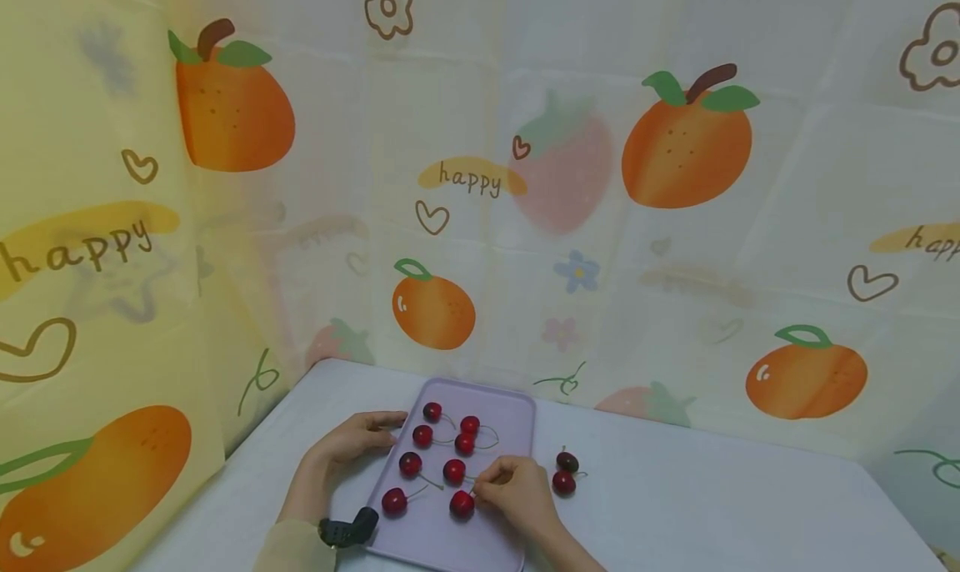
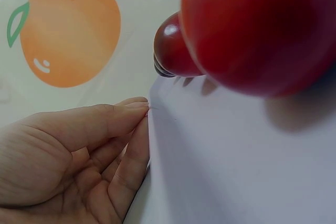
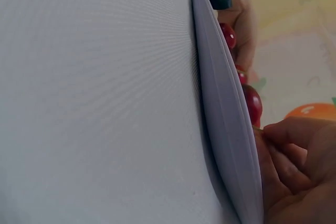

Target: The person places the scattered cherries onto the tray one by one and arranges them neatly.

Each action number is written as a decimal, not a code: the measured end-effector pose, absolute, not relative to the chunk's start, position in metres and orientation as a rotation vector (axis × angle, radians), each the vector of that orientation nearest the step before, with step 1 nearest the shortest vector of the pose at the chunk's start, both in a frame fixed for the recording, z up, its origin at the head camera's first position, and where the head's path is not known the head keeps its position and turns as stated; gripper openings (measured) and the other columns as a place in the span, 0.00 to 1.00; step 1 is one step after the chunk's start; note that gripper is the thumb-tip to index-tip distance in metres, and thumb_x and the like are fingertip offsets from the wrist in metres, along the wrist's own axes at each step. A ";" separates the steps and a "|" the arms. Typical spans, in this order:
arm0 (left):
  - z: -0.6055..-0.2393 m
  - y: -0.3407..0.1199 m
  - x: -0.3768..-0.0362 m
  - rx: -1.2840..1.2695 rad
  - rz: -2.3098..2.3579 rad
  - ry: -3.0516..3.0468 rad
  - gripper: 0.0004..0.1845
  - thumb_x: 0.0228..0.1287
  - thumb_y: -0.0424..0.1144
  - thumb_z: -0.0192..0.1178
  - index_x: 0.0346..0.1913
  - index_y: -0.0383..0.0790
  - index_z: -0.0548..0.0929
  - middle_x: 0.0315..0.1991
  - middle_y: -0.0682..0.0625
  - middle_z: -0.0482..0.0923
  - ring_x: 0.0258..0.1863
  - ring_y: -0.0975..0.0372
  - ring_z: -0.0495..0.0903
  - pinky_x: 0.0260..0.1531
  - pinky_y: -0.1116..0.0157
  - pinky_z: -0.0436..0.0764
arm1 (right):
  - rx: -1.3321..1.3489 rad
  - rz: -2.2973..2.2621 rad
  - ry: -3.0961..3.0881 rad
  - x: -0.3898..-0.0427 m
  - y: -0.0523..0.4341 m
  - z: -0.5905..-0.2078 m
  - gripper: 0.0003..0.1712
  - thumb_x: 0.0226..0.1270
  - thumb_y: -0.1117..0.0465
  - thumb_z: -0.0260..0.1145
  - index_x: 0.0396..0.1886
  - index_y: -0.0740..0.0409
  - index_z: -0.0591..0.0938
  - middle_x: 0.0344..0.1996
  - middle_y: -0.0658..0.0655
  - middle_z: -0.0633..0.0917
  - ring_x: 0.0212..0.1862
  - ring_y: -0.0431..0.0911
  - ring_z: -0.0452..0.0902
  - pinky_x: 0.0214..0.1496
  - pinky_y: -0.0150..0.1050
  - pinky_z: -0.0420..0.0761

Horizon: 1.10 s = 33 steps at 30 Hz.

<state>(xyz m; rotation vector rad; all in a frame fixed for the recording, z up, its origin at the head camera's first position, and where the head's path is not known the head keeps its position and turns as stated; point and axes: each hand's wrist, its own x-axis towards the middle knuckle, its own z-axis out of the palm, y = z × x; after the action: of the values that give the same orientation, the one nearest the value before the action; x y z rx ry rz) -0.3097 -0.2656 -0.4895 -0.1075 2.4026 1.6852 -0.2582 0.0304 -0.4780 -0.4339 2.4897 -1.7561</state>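
Note:
A pale purple tray (image 1: 491, 547) holds several dark red cherries in two rough columns, most with visible stems. At the near end of the right column, my right hand (image 1: 517, 493) reaches over the tray's right side. Its thumb and fingers pinch the stem of a cherry (image 1: 462, 505); in the right wrist view, a thin stem runs from a cherry (image 3: 253, 104) to the fingertips. On the opposite side, my left hand (image 1: 356, 439) touches the tray's left rim with extended fingers. Two big cherries (image 2: 262, 35) loom close in the left wrist view, above the rim.
Two more cherries (image 1: 565, 472) lie together on the white table (image 1: 712, 505), right of the tray. A black device (image 1: 348, 529) is strapped on the left wrist. Fruit-printed cloth (image 1: 480, 97) hangs behind and along the left of the table.

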 end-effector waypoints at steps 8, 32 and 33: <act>-0.491 -0.265 -0.310 -0.115 1.689 2.403 0.24 0.62 0.33 0.61 0.63 0.43 0.79 0.67 0.40 0.74 0.65 0.45 0.70 0.69 0.39 0.61 | -0.445 -1.675 2.509 -0.256 0.030 -0.478 0.06 0.45 0.68 0.73 0.27 0.62 0.87 0.23 0.56 0.89 0.23 0.37 0.79 0.26 0.29 0.80; -0.492 -0.267 -0.312 -0.058 1.681 2.413 0.25 0.62 0.33 0.60 0.64 0.40 0.79 0.66 0.40 0.76 0.62 0.50 0.73 0.68 0.42 0.64 | -0.566 -1.552 2.464 -0.253 0.027 -0.476 0.11 0.43 0.62 0.81 0.25 0.58 0.87 0.22 0.53 0.88 0.24 0.38 0.78 0.26 0.30 0.77; -0.492 -0.267 -0.312 -0.053 1.677 2.416 0.25 0.62 0.32 0.60 0.64 0.40 0.79 0.66 0.39 0.76 0.61 0.51 0.74 0.68 0.42 0.65 | -0.570 -1.549 2.475 -0.253 0.027 -0.476 0.11 0.43 0.62 0.81 0.24 0.58 0.87 0.21 0.52 0.87 0.23 0.37 0.77 0.25 0.30 0.76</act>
<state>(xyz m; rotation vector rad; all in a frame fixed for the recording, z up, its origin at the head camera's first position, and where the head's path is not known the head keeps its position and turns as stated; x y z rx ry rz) -0.3117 -0.2672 -0.4921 -0.0527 2.4163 1.6771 -0.2531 0.0265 -0.4760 -0.5697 2.4754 -1.5485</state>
